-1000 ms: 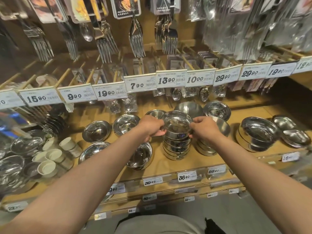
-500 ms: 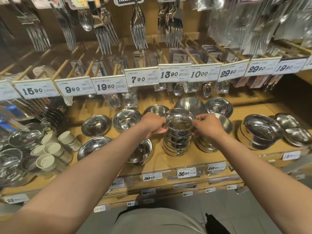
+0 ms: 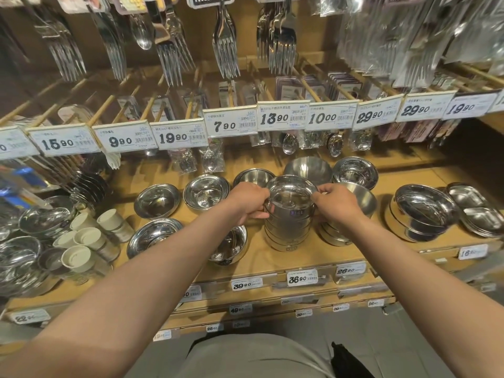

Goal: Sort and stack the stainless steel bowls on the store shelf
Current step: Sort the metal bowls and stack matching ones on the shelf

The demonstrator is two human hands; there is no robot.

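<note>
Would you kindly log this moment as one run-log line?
left hand: grips top bowl | right hand: grips top bowl | bowl stack: upright on shelf

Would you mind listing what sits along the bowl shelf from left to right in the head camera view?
White cups → shallow bowl → deeper bowl → left hand → bowl stack gripped by both hands → right hand → large bowl stack → divided trays.

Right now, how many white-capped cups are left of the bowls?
5 at the left end of the shelf: back-right cup, back-left cup, middle-left cup, middle-right cup, front cup. Others may be hidden.
</note>
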